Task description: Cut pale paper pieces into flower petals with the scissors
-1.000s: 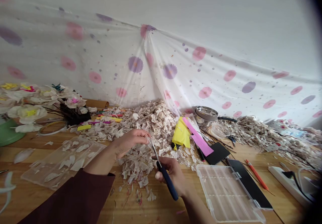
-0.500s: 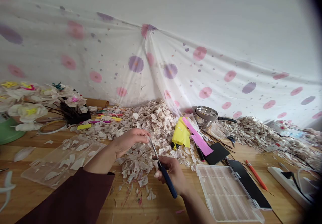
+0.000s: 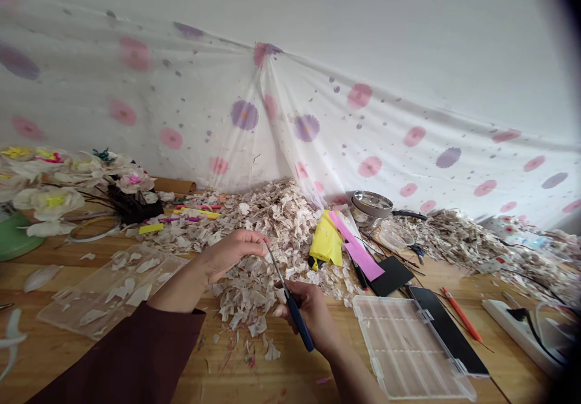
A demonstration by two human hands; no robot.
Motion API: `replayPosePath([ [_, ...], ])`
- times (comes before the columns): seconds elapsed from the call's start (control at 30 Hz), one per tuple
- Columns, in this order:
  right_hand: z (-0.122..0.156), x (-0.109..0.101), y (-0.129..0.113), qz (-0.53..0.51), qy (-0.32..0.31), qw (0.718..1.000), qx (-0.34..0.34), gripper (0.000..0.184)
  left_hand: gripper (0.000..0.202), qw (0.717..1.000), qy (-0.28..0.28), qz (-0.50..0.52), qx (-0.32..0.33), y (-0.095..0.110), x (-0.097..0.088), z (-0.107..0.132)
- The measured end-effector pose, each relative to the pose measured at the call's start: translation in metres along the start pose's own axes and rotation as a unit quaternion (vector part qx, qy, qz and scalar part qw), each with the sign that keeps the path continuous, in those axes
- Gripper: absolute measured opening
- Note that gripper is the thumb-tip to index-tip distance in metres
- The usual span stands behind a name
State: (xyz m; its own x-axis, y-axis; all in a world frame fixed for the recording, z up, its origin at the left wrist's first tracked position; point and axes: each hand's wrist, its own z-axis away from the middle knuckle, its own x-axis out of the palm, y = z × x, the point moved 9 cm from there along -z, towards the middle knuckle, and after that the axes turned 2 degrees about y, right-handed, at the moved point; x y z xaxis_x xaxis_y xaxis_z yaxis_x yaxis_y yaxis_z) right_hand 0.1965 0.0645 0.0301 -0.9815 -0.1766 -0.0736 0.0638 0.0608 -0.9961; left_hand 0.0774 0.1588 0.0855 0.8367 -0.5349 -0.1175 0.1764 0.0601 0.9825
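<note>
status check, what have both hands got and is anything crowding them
Right hand gripping dark-blue-handled metal scissors. Left hand pinched at their tips, any piece there too small to tell. Off-white papery scrap heap crowding just beyond.

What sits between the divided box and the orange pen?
A flat black slab beside the box, then a thin dark wire near the pen. Head view.

You can pass over the near counter (image 3: 254, 386) between your left sleeve (image 3: 131, 355) and right forearm (image 3: 354, 370); beyond, the scissors (image 3: 298, 318) in your right hand (image 3: 320, 314) slant toward your left hand (image 3: 233, 251), the scrap pile (image 3: 281, 213) blocks the middle, and the compartment box (image 3: 413, 349) obstructs the right.
</note>
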Motion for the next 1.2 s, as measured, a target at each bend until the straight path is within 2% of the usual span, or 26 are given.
replayPosePath([
  [0.1, -0.002, -0.004, 0.002, -0.034, 0.027, 0.999, 0.002, 0.033, 0.019, 1.000, -0.001, -0.003, 0.011, 0.003, 0.002, 0.001],
  [0.27, -0.005, -0.026, 0.009, -0.114, 0.152, 0.982, 0.008, 0.048, 0.026, 0.999, -0.001, 0.039, 0.023, -0.003, 0.019, -0.003],
  [0.43, -0.001, -0.051, 0.011, -0.138, 0.266, 0.954, -0.025, 0.052, 0.028, 0.988, -0.009, 0.150, -0.028, -0.028, 0.049, -0.008],
  [0.57, 0.006, -0.064, 0.012, -0.168, 0.336, 0.926, -0.041, 0.063, 0.021, 0.966, -0.040, 0.247, -0.063, -0.040, 0.069, -0.007],
  [0.67, 0.006, -0.063, 0.012, -0.184, 0.336, 0.923, -0.032, 0.063, 0.016, 0.956, -0.031, 0.281, -0.085, -0.045, 0.072, -0.007],
  [0.93, 0.009, -0.063, 0.004, -0.198, 0.341, 0.918, -0.039, 0.053, 0.017, 0.953, -0.023, 0.284, -0.101, -0.048, 0.076, -0.007],
  [1.2, 0.009, -0.064, 0.003, -0.214, 0.342, 0.913, -0.052, 0.055, 0.014, 0.949, -0.015, 0.297, -0.102, -0.054, 0.076, -0.010],
])
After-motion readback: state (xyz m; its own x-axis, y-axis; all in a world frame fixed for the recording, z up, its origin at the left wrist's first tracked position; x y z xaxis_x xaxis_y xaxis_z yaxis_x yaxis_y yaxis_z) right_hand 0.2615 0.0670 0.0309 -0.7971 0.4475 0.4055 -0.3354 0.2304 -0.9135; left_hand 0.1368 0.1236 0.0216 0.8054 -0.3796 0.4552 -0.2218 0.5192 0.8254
